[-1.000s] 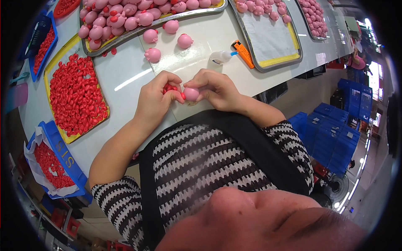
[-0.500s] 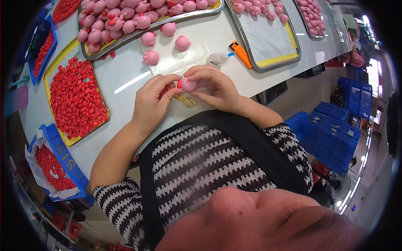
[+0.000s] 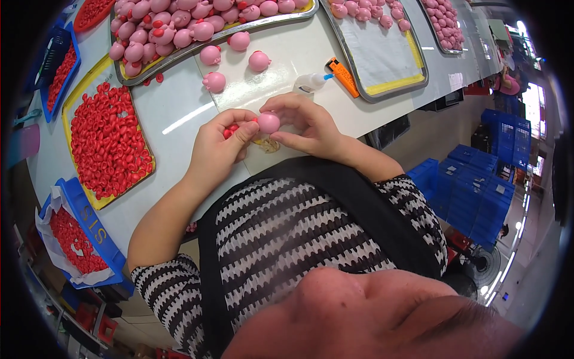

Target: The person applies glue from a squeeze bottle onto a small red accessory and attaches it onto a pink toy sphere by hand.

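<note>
A round pink toy [image 3: 269, 122], like the pig-shaped ones around it, is held between the thumb and fingers of my right hand [image 3: 311, 127]. My left hand [image 3: 215, 146] is closed on several small red cup-shaped pieces [image 3: 231, 130]. Its thumb and fingertips press one red piece against the left side of the toy. Whether that piece is fixed to the toy, I cannot tell. Under my hands lies a small yellowish crumpled thing [image 3: 267, 145], partly hidden. Just beyond my hands, a few loose pink toys [image 3: 259, 61] rest on the white board [image 3: 272, 84].
A yellow-edged tray [image 3: 95, 194] of red pieces lies at left, near a blue crate [image 3: 98, 230]. Pink toys fill a metal-rimmed tray [image 3: 227, 37] at the back. An orange cutter [image 3: 342, 78] and a small bottle [image 3: 310, 82] lie beside a paper-lined tray [image 3: 421, 78].
My left hand has turned slightly, so more of the red pieces in it show. The pink toy has shifted a little to the right and turned between my fingers.
</note>
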Available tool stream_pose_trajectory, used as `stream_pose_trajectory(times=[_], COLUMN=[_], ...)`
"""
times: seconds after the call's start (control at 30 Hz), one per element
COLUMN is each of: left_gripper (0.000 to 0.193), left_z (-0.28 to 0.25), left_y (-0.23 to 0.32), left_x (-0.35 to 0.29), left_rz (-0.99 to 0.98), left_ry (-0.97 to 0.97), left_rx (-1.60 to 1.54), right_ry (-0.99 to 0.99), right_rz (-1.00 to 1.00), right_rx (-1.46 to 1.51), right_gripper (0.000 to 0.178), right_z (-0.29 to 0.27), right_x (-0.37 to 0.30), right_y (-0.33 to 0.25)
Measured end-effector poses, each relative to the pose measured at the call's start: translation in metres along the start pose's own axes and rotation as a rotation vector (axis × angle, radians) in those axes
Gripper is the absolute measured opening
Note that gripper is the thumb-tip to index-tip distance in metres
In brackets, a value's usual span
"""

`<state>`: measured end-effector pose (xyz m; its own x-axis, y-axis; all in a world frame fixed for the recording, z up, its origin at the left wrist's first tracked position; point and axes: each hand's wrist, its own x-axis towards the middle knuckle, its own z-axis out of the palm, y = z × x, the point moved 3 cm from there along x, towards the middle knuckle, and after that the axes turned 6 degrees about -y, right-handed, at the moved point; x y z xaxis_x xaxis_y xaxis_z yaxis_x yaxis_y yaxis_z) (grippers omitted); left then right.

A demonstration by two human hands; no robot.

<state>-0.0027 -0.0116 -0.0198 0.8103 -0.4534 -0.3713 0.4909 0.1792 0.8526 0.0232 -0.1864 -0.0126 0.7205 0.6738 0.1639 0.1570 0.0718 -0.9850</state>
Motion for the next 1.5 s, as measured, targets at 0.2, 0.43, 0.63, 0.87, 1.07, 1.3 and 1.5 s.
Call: stream_pose_trajectory(times=[0.2, 0.43, 0.63, 0.87, 1.07, 1.3, 1.5], left_gripper=[0.023, 0.023, 0.032, 0.029, 0.03, 0.013, 0.025], left_z=[0.0, -0.005, -0.007, -0.002, -0.006, -0.008, -0.003], left_y=[0.003, 0.0, 0.009, 0.015, 0.011, 0.005, 0.011], left_x=[0.0, 0.001, 0.003, 0.003, 0.002, 0.0, -0.008], left_rz=[0.001, -0.118, -0.111, -0.077, -0.018, -0.089, 0.035], left_ry=[0.01, -0.056, -0.007, 0.065, -0.06, -0.045, -0.171], left_rx=[-0.067, -0.357, -0.68, -0.622, -0.511, -0.386, -0.24], right_ry=[-0.013, 0.038, 0.082, 0.049, 0.608, 0.489, 0.306], right_rz=[0.005, 0.081, 0.127, -0.072, -0.443, 0.178, 0.104], right_rx=[-0.074, 0.009, 0.116, -0.321, -0.454, -0.699, -0.176], right_gripper=[0.04, 0.036, 0.026, 0.021, 0.048, 0.048, 0.031], right_z=[-0.001, 0.0, -0.001, -0.017, -0.05, -0.041, -0.03], right_x=[0.0, -0.001, -0.003, -0.024, -0.038, -0.012, -0.018], right_y=[0.002, 0.0, -0.005, -0.01, -0.013, -0.004, 0.002])
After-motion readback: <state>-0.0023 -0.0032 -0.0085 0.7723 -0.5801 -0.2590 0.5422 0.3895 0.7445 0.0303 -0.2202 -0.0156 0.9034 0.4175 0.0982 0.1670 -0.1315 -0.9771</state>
